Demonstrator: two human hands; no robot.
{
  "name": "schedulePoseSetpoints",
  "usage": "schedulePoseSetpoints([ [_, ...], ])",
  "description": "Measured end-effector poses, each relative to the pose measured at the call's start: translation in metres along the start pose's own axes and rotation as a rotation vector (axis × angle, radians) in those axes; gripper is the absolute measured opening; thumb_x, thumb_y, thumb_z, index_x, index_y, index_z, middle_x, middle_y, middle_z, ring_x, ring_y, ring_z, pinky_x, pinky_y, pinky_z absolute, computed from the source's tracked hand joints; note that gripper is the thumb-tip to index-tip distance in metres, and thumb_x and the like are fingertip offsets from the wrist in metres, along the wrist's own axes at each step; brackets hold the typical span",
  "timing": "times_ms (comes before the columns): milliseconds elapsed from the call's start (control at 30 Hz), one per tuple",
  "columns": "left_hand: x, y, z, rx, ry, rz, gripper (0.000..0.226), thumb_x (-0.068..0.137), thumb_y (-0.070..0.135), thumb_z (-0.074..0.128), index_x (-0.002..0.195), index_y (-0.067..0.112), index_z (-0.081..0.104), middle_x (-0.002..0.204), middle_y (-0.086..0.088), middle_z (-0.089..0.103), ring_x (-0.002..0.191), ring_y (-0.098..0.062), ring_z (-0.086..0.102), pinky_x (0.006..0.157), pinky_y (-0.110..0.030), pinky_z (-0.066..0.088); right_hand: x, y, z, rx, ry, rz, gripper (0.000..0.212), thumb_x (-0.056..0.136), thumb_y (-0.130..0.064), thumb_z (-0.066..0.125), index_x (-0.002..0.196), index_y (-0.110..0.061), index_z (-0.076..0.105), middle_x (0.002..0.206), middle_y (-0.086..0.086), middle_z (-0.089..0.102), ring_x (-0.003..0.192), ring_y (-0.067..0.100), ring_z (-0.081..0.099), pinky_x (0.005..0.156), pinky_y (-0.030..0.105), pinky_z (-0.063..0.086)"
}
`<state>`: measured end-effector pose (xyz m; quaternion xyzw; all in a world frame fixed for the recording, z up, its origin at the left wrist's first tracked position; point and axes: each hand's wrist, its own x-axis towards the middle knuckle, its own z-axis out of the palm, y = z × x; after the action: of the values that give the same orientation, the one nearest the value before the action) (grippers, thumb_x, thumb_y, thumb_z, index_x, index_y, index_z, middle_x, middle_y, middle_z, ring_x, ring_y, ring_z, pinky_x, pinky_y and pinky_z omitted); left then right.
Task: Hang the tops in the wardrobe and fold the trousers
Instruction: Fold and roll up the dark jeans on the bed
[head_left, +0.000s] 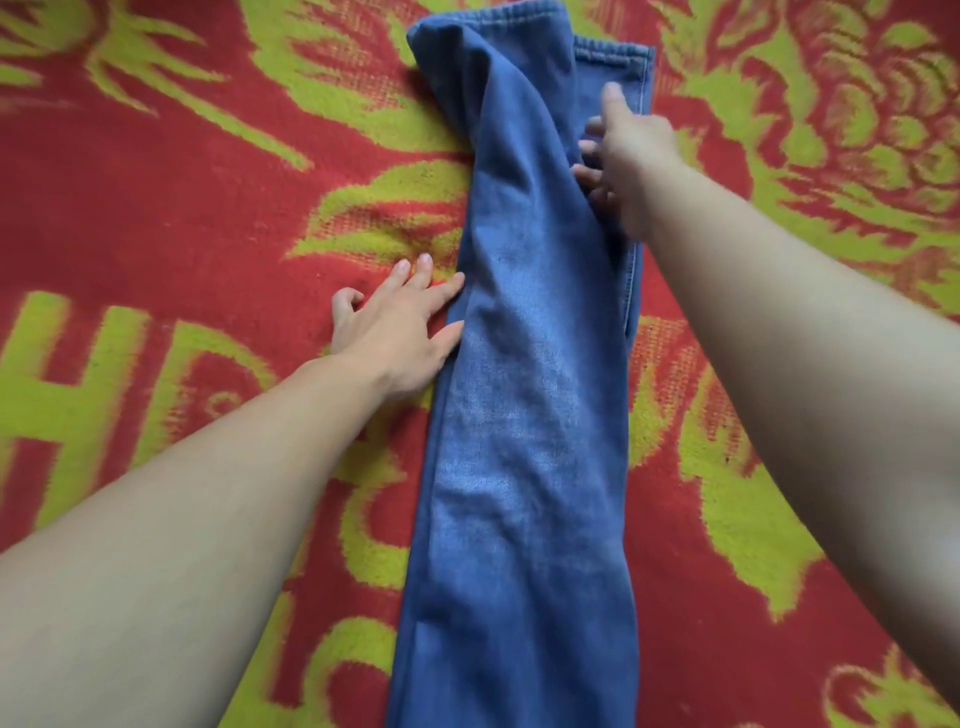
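Observation:
A pair of blue denim trousers (524, 395) lies lengthwise down the middle of the view, one leg folded over the other, hems at the far end. My left hand (397, 327) rests flat on the blanket at the trousers' left edge, fingers spread, thumb and forefinger touching the denim. My right hand (623, 166) lies on the right side of the trousers farther up, fingers spread against the fold of the upper leg, pressing the cloth. Neither hand grips anything. The near end of the trousers runs out of the frame at the bottom.
A red blanket with large yellow-green leaf, flower and letter patterns (182, 218) covers the whole surface under the trousers. No tops, hangers or wardrobe are in view.

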<state>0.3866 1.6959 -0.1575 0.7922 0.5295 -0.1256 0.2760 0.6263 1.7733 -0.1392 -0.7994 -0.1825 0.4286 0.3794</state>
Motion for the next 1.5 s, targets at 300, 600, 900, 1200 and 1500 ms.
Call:
schedulePoseSetpoints([
  [300,0.003,-0.005,0.004,-0.006,0.013,-0.009,0.046,0.104,0.047,0.026,0.149,0.049,0.023,0.163,0.013,0.005,0.15,-0.007,0.004,0.108,-0.045,0.014,0.001,-0.013,-0.011,-0.187,0.477,-0.51,0.027,0.101,-0.036,0.049,0.084,-0.025,0.067,0.084,-0.011,0.068,0.077,0.004,0.053,0.078,0.023,0.043],
  [600,0.006,-0.003,0.002,-0.005,-0.001,-0.018,0.046,0.104,0.047,0.027,0.149,0.047,0.024,0.164,0.012,0.005,0.15,-0.008,0.004,0.109,-0.046,0.014,-0.066,0.069,-0.03,-0.809,0.361,-0.824,0.055,0.098,-0.049,0.042,0.147,-0.026,0.046,0.152,0.014,0.038,0.14,0.03,0.037,0.112,0.035,0.026],
  [900,0.014,-0.005,0.006,0.062,-0.006,-0.03,0.047,0.104,0.047,0.025,0.151,0.045,0.021,0.164,0.01,0.005,0.151,-0.012,0.005,0.11,-0.047,0.013,-0.077,0.1,-0.002,-1.294,-0.223,-0.592,0.077,0.092,-0.078,0.018,0.157,-0.042,-0.001,0.166,0.002,-0.016,0.151,0.033,-0.018,0.12,0.056,-0.01],
  [1200,-0.073,0.024,0.07,-0.249,0.297,0.006,0.072,0.096,0.065,0.027,0.155,0.035,0.0,0.165,-0.003,0.003,0.151,-0.022,-0.002,0.117,-0.052,-0.007,-0.246,0.222,-0.065,-0.883,0.141,-0.702,0.065,0.101,-0.051,0.036,0.158,-0.02,0.024,0.166,0.017,0.004,0.153,0.035,0.005,0.123,0.05,0.008],
  [1500,-0.113,0.018,0.122,-0.098,0.337,-0.076,0.054,0.104,0.033,0.028,0.156,0.021,0.016,0.164,-0.002,0.011,0.151,-0.022,0.004,0.119,-0.055,0.0,-0.272,0.283,-0.071,-1.046,-0.115,-0.563,0.07,0.099,-0.06,0.035,0.159,-0.031,0.012,0.167,0.012,-0.003,0.153,0.035,0.0,0.123,0.05,0.007],
])
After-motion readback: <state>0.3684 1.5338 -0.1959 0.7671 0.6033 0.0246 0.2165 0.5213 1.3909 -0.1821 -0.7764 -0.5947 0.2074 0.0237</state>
